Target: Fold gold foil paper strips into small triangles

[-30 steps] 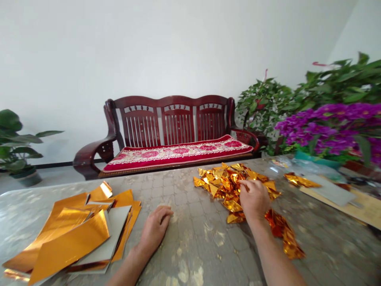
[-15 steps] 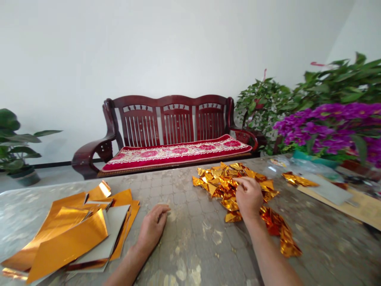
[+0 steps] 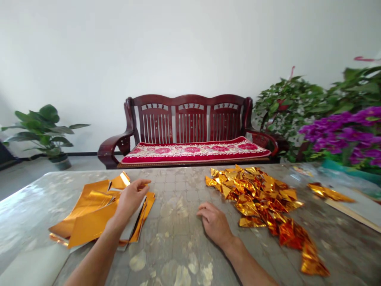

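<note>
My left hand [image 3: 130, 198] lies over the right side of a loose stack of gold foil sheets [image 3: 89, 210], with its fingers extended and nothing clearly held. Some grey-backed sheets show beneath the hand. My right hand [image 3: 214, 224] rests on the mottled stone-look tabletop [image 3: 178, 234], its fingers curved and empty. Just to that hand's right lies a heap of folded gold foil triangles [image 3: 256, 198], which trails toward the near right as a redder-gold strip [image 3: 309, 258].
A smaller gold foil bunch [image 3: 329, 192] lies at the table's right, with plastic wrap [image 3: 342, 178] behind it. Beyond the table stand a dark wooden bench [image 3: 190, 119] with a red cushion, green potted plants, and purple artificial flowers [image 3: 345, 133].
My left hand has moved left onto the foil stack. My right hand has left the triangle heap and now rests on the table. The whole scene has shifted right in view.
</note>
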{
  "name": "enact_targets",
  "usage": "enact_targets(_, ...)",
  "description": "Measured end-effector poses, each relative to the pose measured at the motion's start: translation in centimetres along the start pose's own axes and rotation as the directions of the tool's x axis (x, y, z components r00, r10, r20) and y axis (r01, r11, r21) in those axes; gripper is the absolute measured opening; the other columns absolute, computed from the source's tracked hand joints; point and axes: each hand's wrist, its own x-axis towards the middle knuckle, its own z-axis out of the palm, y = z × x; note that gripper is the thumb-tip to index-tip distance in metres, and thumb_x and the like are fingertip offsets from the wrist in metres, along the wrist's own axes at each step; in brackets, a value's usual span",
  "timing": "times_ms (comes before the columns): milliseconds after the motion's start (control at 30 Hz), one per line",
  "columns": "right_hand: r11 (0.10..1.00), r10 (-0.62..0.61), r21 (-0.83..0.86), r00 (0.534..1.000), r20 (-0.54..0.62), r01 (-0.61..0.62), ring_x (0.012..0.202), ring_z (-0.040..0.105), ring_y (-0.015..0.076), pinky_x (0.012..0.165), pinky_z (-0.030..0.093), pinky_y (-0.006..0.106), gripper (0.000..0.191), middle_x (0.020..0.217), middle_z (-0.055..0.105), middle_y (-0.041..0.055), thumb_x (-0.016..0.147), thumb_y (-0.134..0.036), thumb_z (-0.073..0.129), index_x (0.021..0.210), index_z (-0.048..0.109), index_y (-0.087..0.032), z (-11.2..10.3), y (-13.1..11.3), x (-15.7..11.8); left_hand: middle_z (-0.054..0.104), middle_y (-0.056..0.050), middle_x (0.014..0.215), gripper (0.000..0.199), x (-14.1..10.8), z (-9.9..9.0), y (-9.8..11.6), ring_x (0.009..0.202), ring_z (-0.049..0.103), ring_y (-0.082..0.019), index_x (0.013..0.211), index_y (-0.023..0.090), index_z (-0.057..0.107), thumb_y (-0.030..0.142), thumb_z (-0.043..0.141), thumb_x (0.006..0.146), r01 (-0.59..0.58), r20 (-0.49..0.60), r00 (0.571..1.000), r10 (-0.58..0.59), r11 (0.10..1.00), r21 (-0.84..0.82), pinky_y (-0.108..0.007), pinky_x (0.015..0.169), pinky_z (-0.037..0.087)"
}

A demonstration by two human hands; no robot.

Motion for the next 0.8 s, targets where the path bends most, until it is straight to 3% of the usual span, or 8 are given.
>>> enact_targets(167,0.999,0.024,-0.023,0.998,0.055,-0.022,0.090,0.063,0.0167,0.081,0.046,0.027,0.035,0.095,0.068,0.0028,0.080,-0.002,0.044,0.083,0.071,-0.023,0.1,0.3,0.0,0.074,-0.005,0.106,0.027,0.5,-5.0,-3.8,0.098,0.067,-0.026,0.103,0.026,0.073,0.035,0.058,0.082,0.019,0.138,0.986,-0.092,0.889,0.457,-0.031,0.080,0.047)
enact_targets(267,0.998,0.035,-0.045,0.997,0.075,-0.031,0.090,0.062,0.0175,0.081,0.046,0.028,0.034,0.093,0.068,0.0026,0.080,-0.003,0.044,0.081,0.071,-0.024,0.1,0.2,0.2,0.071,-0.007,0.112,0.028,-0.5,-6.5,-5.6,0.103,0.065,-0.028,0.104,0.026,0.071,0.035,0.061,0.080,0.019,0.180,0.972,-0.152,0.814,0.580,-0.031,0.078,0.046)
enact_targets(367,0.999,0.031,-0.045,0.996,0.079,-0.027,0.090,0.062,0.0179,0.081,0.046,0.028,0.033,0.093,0.068,0.0028,0.081,-0.006,0.044,0.081,0.072,-0.024,0.1,0.2,0.2,0.068,-0.008,0.114,0.026,-1.7,-6.4,-6.8,0.103,0.064,-0.027,0.102,0.023,0.068,0.031,0.062,0.078,-0.005,0.225,0.958,-0.178,0.773,0.634,-0.032,0.079,0.046)
enact_targets(567,0.999,0.036,-0.035,0.995,0.097,-0.033,0.091,0.062,0.0180,0.082,0.045,0.029,0.032,0.094,0.068,0.0029,0.084,-0.009,0.043,0.083,0.072,-0.024,0.0,0.2,0.3,0.063,-0.010,0.115,0.031,-2.8,-4.8,-7.8,0.107,0.060,-0.028,0.112,0.020,0.062,0.030,0.062,0.082,0.029,0.131,0.977,-0.168,0.712,0.702,-0.032,0.082,0.045)
enact_targets(733,0.999,0.035,-0.033,0.994,0.106,-0.032,0.092,0.062,0.0180,0.082,0.045,0.029,0.032,0.094,0.068,0.0028,0.085,-0.010,0.042,0.084,0.072,-0.024,0.0,0.3,0.3,0.064,-0.007,0.107,0.014,-3.3,-4.6,-7.3,0.101,0.060,-0.024,0.097,0.021,0.064,0.028,0.053,0.090,0.074,0.082,0.981,-0.174,0.735,0.674,-0.029,0.075,0.044)
enact_targets(800,0.999,0.038,-0.036,0.993,0.108,-0.035,0.092,0.063,0.0178,0.082,0.045,0.029,0.032,0.095,0.068,0.0025,0.085,-0.010,0.043,0.084,0.072,-0.024,0.0,0.3,0.2,0.063,-0.007,0.105,0.016,-3.6,-4.6,-7.0,0.099,0.061,-0.023,0.091,0.020,0.063,0.026,0.048,0.093,0.089,0.072,0.980,-0.188,0.724,0.684,-0.028,0.072,0.043)
